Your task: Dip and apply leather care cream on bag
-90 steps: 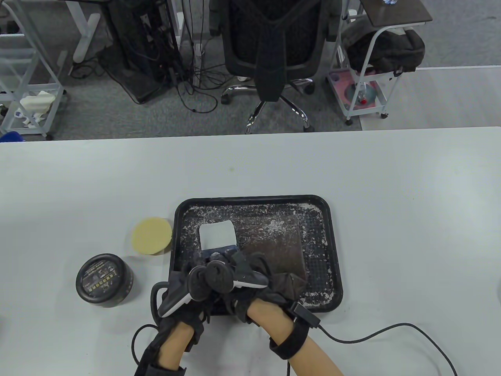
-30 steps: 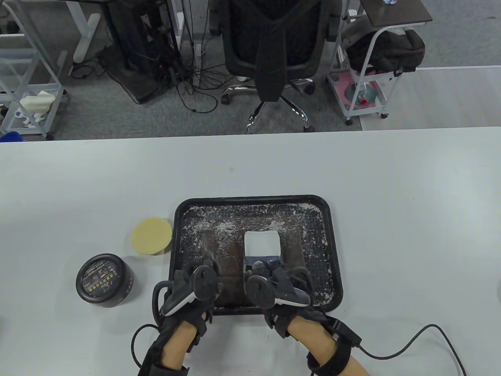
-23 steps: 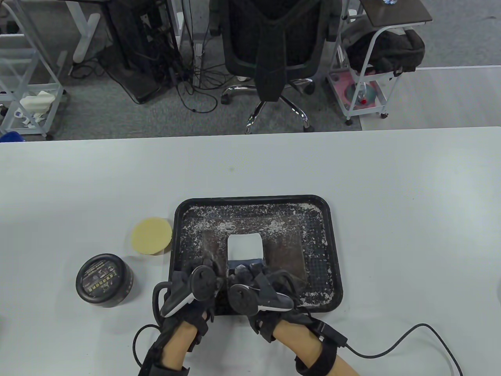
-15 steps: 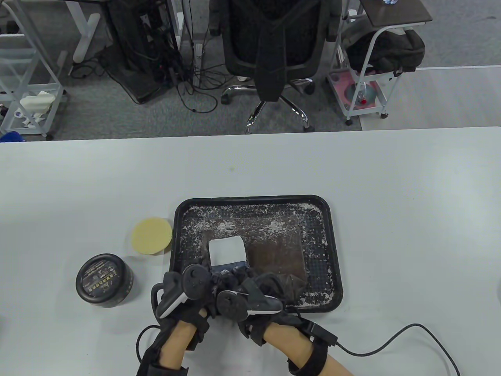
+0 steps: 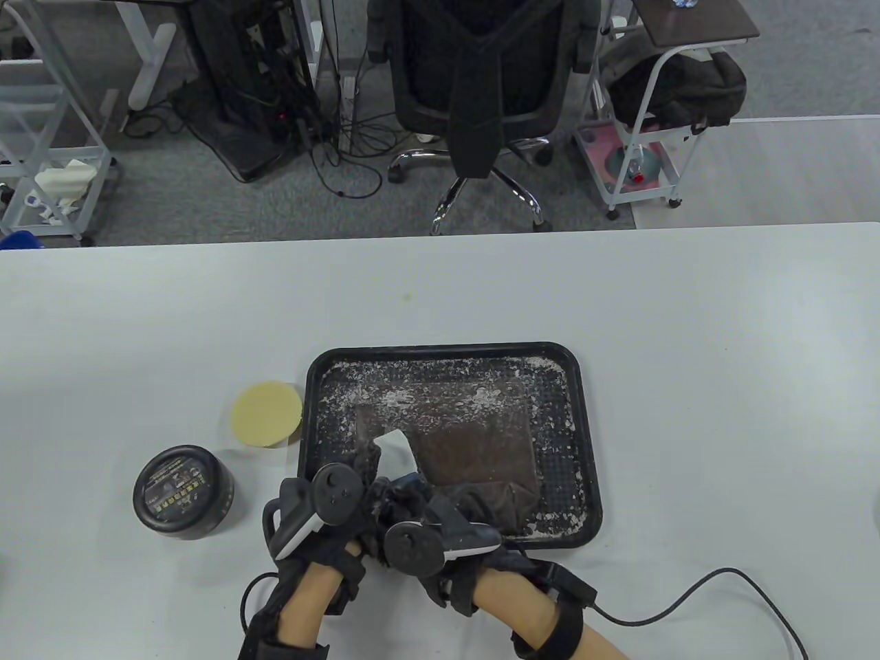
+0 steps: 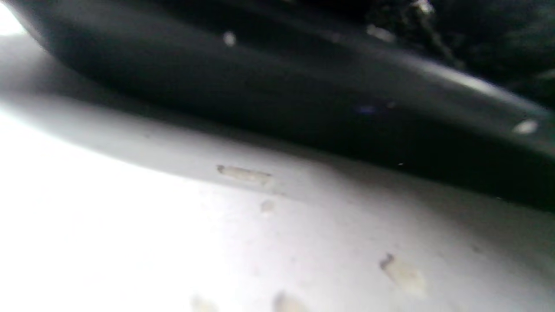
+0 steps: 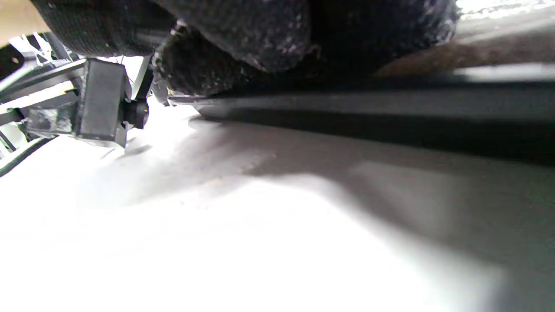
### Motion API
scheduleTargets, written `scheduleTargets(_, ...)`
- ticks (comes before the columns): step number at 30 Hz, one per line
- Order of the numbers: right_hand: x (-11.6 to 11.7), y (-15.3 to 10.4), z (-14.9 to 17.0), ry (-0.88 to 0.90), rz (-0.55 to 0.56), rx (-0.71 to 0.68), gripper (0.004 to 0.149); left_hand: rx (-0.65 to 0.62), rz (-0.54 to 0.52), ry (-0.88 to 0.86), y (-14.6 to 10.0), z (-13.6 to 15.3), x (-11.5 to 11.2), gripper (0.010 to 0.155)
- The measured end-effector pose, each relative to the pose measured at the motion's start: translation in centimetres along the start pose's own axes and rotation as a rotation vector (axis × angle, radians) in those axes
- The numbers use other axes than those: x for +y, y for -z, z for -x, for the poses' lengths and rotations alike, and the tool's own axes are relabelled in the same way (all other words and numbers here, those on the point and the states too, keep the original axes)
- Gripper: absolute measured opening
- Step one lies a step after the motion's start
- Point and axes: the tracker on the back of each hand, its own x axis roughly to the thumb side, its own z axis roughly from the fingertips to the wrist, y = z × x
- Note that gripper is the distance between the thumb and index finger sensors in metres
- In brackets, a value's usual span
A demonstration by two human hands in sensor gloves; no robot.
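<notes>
A flat brown leather bag (image 5: 474, 447) lies in a black tray (image 5: 588, 440) speckled with white cream. My right hand (image 5: 407, 491) holds a white sponge (image 5: 395, 447) with a blue underside, tilted up over the bag's front left corner. My left hand (image 5: 359, 474) is close against it at the tray's front left, its fingers beside the sponge's left edge; its grip is hidden. The black cream jar (image 5: 183, 490) stands lidded left of the tray. In the right wrist view my gloved fingers (image 7: 260, 39) rest over the tray's rim (image 7: 347, 108), with the bag (image 7: 455, 58) behind.
A round yellow pad (image 5: 267, 414) lies between the jar and the tray. My right glove's cable (image 5: 687, 598) loops over the table at the front right. The left wrist view shows only the blurred tray rim (image 6: 260, 95) and the white table. An office chair (image 5: 481, 82) stands beyond the far edge.
My right hand swept the sponge leftward across the bag to its front left corner and has now tilted it up on edge. My left hand has shifted slightly toward the sponge.
</notes>
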Motion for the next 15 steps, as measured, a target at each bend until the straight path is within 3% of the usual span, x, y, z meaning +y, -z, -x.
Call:
scheduleTargets(6,-0.5,-1.0,1.9,0.088,-0.04,0.015,0.049,0.006,0.01,0.013,0.0,-0.1,0.0,0.076)
scheduleTargets(12,-1.1,-3.3,4.9,0.154,-0.066,0.055,0.048,0.017,0.034,0.046,0.0,-0.2,0.0,0.065)
scheduleTargets(15,-1.4,-4.7,6.3,0.181,-0.069,0.081,0.047,0.025,0.073,0.077,0.1,-0.3,0.0,0.066)
